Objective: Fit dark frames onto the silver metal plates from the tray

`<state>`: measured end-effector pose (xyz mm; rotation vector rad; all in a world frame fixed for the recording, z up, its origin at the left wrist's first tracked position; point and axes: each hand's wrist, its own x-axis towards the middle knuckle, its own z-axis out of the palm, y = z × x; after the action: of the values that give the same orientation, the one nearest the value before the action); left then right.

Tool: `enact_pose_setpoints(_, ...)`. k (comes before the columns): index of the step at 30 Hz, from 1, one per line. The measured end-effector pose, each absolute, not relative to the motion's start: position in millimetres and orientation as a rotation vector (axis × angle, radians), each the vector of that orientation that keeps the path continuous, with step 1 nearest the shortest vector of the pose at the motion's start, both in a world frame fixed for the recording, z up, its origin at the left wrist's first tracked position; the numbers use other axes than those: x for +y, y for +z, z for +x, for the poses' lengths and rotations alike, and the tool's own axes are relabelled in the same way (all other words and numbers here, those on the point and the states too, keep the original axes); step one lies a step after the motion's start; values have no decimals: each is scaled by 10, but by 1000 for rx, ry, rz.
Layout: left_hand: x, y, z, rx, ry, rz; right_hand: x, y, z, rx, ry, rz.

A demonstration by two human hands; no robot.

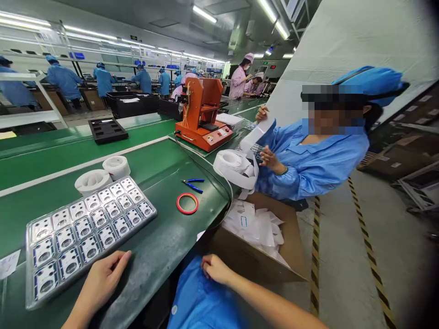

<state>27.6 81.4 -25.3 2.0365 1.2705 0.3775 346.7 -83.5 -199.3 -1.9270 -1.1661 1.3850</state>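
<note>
My left hand [105, 279] rests on the green bench at the near edge of a clear plastic tray [91, 265], its fingers curled in and nothing showing in them. Rows of small white and dark-blue square parts with round openings fill the tray. Loosely closed, my right hand [216, 268] lies against my blue smock [202, 299] near a cardboard box, with no object visible in it. Two rolls of white labels, a front roll [92, 181] and a back roll [116, 167], stand behind the tray. Blue-handled nippers [193, 185] and a red tape ring [187, 204] lie farther right.
A co-worker in blue [308, 160] holds a white strip [257, 135] beside a larger white roll [229, 160]. White backing scraps [254, 224] fill the cardboard box [291, 235]. An orange press [202, 114] and black tray [107, 131] stand behind; a cable [230, 192] crosses the bench.
</note>
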Motion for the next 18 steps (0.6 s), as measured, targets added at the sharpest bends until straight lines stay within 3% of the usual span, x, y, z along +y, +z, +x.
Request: enact_pose_setpoints(18,741,-172,349,1343,573,1932,-848,-2171,4327,-935,1050,-2157)
